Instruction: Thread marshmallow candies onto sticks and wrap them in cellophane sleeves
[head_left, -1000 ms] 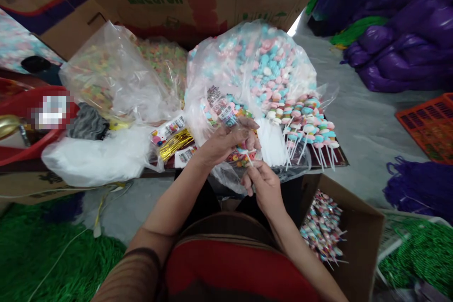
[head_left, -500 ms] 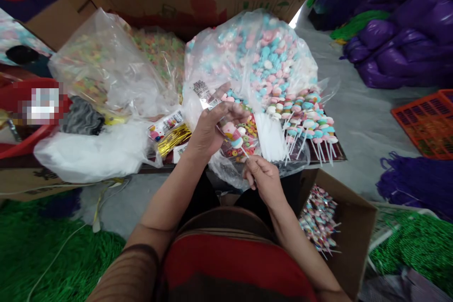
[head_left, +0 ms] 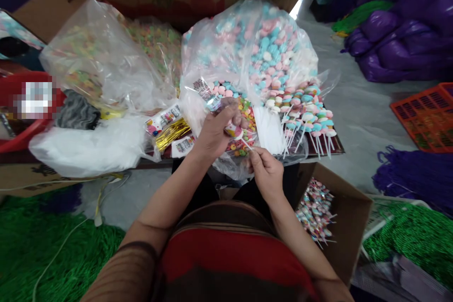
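My left hand point(head_left: 221, 127) is closed around the top of a candy skewer point(head_left: 233, 130) in a clear printed wrapper; its fingers cover most of the candy. Below it, my right hand point(head_left: 267, 170) pinches the lower end of the skewer's white stick. Behind the hands lie colourful ring candies point(head_left: 250, 115) in an opened plastic bag. Just right of them is a stack of white sticks point(head_left: 268, 134). Candy skewers without visible wrappers point(head_left: 307, 113) are heaped at the table's right end. Gold twist ties point(head_left: 173, 134) and printed wrappers point(head_left: 161, 120) lie left of my left hand.
Big clear bags of pink and blue candies point(head_left: 272, 47) and of sugared gummies point(head_left: 81, 56) stand at the back. A cardboard box point(head_left: 348, 226) with wrapped skewers is at lower right. A red basin point(head_left: 38, 130) sits at left, an orange crate point(head_left: 424, 113) at right.
The fingers of my left hand have closed from loosely spread to wrapped around the candy's top. My right hand has risen slightly, still at the stick. The view has shifted a little.
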The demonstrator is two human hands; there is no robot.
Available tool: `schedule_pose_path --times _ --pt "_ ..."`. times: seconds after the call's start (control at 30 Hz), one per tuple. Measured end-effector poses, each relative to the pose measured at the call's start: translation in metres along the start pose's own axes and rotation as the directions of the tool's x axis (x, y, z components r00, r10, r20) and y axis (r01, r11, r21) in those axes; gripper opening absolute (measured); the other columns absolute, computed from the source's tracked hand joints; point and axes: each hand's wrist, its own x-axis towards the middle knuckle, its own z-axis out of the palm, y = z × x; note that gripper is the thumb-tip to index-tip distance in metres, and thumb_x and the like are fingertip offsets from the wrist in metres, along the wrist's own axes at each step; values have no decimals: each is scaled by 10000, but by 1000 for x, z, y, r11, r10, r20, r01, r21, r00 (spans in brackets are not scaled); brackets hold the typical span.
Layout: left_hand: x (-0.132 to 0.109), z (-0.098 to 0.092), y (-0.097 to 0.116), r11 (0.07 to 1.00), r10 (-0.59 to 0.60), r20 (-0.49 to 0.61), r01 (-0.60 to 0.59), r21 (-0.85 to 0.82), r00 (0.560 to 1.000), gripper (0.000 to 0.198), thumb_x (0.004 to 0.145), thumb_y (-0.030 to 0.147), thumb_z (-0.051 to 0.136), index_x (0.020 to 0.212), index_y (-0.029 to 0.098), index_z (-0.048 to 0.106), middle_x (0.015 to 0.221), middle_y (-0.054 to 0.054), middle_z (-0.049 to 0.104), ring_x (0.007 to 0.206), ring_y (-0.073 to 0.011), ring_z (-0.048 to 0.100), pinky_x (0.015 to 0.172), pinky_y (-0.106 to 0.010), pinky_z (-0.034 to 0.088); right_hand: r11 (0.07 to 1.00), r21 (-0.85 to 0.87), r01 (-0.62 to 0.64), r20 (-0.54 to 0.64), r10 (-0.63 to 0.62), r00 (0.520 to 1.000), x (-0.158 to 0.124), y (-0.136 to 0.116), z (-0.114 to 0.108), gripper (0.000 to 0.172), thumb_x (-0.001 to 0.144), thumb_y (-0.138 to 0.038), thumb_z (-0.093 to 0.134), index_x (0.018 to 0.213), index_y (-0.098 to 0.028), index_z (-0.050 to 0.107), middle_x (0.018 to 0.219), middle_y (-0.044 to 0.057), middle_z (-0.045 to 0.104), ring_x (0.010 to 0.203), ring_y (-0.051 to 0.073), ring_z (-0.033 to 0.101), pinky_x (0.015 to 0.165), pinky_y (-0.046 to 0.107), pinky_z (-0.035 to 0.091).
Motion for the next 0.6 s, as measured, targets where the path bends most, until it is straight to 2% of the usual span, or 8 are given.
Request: schedule_pose_path --times 0.07,0.17,0.27,0.33,0.37,0.43,0.5,0.6 --pt "-6 -2 -7 998 -52 71 50 26 996 361 741 429 852 886 212 602 569 82 516 589 -108 614 572 -238 472 989 130 -65 38 60 997 0 -4 3 309 904 -501 683 787 -216 692 604 -30 627 509 104 521 542 251 445" --pt "-12 -12 -17 987 -158 211 145 75 965 478 680 469 892 987 202 640 680 32 639 701 -157 691 565 -240 483 888 368 -277 238 198 951 1 -8 7 329 858 -521 721 773 -207 673 544 -43 604 460 101 500 538 257 460" --pt "-7 -24 -9 991 -134 291 132 26 947 671 611 567 911 1126 230 644 886 -22 723 891 -209 734 687 -287 554 845 399 -357 342 224 913 1 -9 4 337 840 -528 742 797 -202 670 431 -89 508 389 82 421 607 281 518" --pt "2 -25 2 998 -52 201 60 -31 978 625 673 603 859 1141 247 647 869 -14 714 946 -222 736 753 -316 567 870 343 -354 350 231 908 0 -7 2 347 848 -535 739 826 -194 676 426 -91 514 381 74 409 596 269 507" --pt "5 -24 7 999 -18 126 23 -41 992 528 730 581 825 1099 243 656 800 3 689 911 -208 736 757 -311 563 887 309 -343 340 234 911 0 -6 2 359 850 -545 735 853 -191 679 442 -83 538 387 74 419 561 252 478" --pt "9 -18 11 999 23 -4 -23 -40 1000 313 802 480 785 895 216 646 635 44 582 744 -152 701 719 -280 545 917 251 -310 294 232 927 -1 -4 4 394 855 -578 721 935 -196 674 481 -74 582 399 79 443 490 225 407" --pt "6 -10 5 999 24 -65 -26 -36 998 322 803 390 787 707 201 544 547 73 472 585 -97 609 641 -247 510 938 222 -265 228 214 950 0 -4 9 431 857 -613 706 1009 -213 648 500 -83 594 397 81 452 442 210 353" --pt "-5 -2 -11 998 -35 -81 31 -48 996 369 764 376 813 687 208 493 555 80 454 528 -76 543 548 -223 457 955 204 -215 176 180 968 1 -3 16 421 877 -628 674 1000 -230 616 489 -103 567 373 75 438 416 202 335"
